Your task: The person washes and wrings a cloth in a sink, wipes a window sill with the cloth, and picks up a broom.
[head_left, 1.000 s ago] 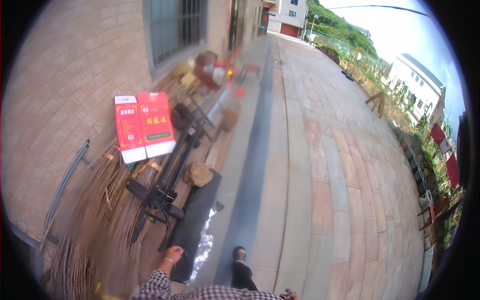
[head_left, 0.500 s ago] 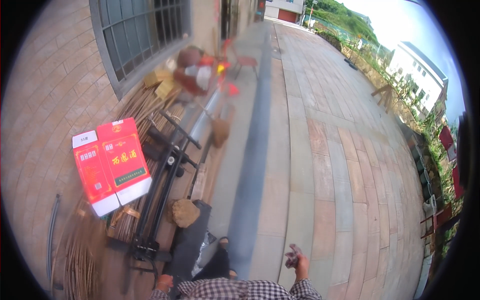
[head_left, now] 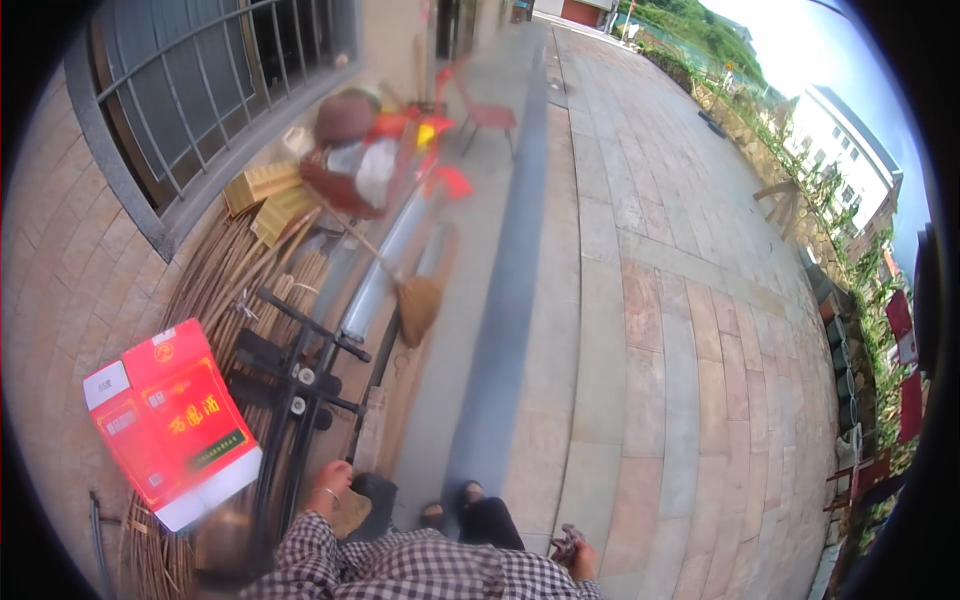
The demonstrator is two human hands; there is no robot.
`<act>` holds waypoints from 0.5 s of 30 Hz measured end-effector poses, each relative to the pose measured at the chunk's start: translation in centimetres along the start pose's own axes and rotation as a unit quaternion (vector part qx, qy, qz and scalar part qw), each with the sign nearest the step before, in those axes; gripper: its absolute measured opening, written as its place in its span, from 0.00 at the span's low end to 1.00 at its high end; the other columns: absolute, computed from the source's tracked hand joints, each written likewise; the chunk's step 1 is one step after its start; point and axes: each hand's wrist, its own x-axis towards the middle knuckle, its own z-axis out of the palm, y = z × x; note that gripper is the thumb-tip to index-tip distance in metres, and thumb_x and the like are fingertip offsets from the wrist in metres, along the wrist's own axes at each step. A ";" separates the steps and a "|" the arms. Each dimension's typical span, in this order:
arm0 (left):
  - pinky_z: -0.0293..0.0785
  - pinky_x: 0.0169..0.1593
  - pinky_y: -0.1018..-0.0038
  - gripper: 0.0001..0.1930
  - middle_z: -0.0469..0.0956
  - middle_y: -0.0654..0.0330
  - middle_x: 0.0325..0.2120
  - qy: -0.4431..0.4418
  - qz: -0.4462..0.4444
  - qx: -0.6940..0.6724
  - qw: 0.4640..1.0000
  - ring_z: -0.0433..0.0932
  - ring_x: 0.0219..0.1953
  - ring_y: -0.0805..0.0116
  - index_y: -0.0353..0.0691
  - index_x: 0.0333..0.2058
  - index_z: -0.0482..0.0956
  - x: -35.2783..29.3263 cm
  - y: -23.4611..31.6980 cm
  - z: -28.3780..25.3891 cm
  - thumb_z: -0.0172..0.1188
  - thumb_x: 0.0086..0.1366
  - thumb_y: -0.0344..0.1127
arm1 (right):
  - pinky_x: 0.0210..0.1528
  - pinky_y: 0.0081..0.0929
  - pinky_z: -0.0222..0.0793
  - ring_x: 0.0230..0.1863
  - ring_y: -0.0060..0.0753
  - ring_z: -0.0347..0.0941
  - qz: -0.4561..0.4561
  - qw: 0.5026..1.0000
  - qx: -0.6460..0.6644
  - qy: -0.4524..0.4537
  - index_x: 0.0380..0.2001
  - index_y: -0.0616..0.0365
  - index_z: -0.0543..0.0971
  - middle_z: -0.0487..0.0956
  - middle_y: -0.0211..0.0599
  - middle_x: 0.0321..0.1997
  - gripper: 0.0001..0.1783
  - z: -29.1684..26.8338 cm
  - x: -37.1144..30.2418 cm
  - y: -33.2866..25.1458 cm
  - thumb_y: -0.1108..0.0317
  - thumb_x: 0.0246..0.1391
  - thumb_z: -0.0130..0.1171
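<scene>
My left hand [head_left: 333,481], with a band at the wrist, is raised beside the black metal frame [head_left: 290,400]. Its fingers look curled in, and nothing shows in them. Just beyond it lies a rough brown lump [head_left: 352,512], partly hidden by my arm. My right hand [head_left: 583,564], low at my right side over the paving, is closed on a small crumpled greyish-purple cloth [head_left: 567,543]. A red and white cardboard box [head_left: 185,420] sits left of the black frame, on top of bundled thin sticks [head_left: 160,550].
Along the wall lie more sticks [head_left: 205,265], yellow boxes [head_left: 275,215] and a broom [head_left: 418,308]. A red chair [head_left: 488,115] stands farther ahead, past a heap of red and white items [head_left: 365,165]. Stone paving [head_left: 640,400] stretches ahead and right. Potted plants [head_left: 845,385] line the right edge.
My view has moved forward along the wall, so the box and frame sit lower and farther left. My left hand has swung forward and up; my right hand has dropped back with the cloth.
</scene>
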 end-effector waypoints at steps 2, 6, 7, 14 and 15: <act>0.76 0.34 0.70 0.12 0.82 0.55 0.29 -0.011 -0.033 -0.049 0.998 0.81 0.28 0.66 0.41 0.39 0.82 3.3 5.5 0.9 0.56 0.59 0.37 | 0.35 0.37 0.78 0.36 0.50 0.80 0.043 0.995 -0.060 0.072 0.51 0.75 0.71 0.79 0.59 0.38 0.26 2.1 3.0 -1.2 0.65 0.54 0.45; 0.76 0.34 0.70 0.10 0.82 0.59 0.26 0.029 -0.004 -0.005 1.000 0.81 0.28 0.67 0.42 0.37 0.82 11.3 7.0 5.4 0.57 0.58 0.35 | 0.33 0.41 0.76 0.41 0.52 0.78 -0.050 0.963 -0.265 -0.024 0.48 0.71 0.72 0.77 0.57 0.42 0.24 4.9 9.2 -6.2 0.61 0.57 0.44; 0.76 0.33 0.70 0.09 0.82 0.59 0.25 0.022 -0.052 -0.006 0.998 0.81 0.27 0.66 0.42 0.35 0.83 12.3 7.9 6.6 0.58 0.57 0.35 | 0.32 0.41 0.76 0.41 0.52 0.77 -0.054 0.950 -0.306 -0.022 0.48 0.70 0.72 0.76 0.56 0.42 0.24 5.7 12.1 -7.3 0.61 0.57 0.44; 0.69 0.16 0.70 0.11 0.79 0.58 0.23 -0.029 -0.161 0.005 0.986 0.80 0.20 0.63 0.37 0.38 0.79 17.0 16.3 9.5 0.57 0.54 0.27 | 0.27 0.34 0.75 0.34 0.47 0.78 -0.037 0.972 -0.233 -0.008 0.56 0.66 0.69 0.79 0.56 0.38 0.25 12.3 33.6 -20.5 0.67 0.58 0.39; 0.68 0.16 0.71 0.11 0.79 0.59 0.22 -0.037 -0.161 -0.001 0.986 0.79 0.19 0.63 0.38 0.37 0.79 18.1 18.3 10.0 0.56 0.54 0.27 | 0.26 0.33 0.75 0.33 0.47 0.79 -0.065 0.955 -0.291 -0.011 0.56 0.66 0.69 0.79 0.57 0.38 0.25 13.0 36.1 -22.4 0.67 0.58 0.39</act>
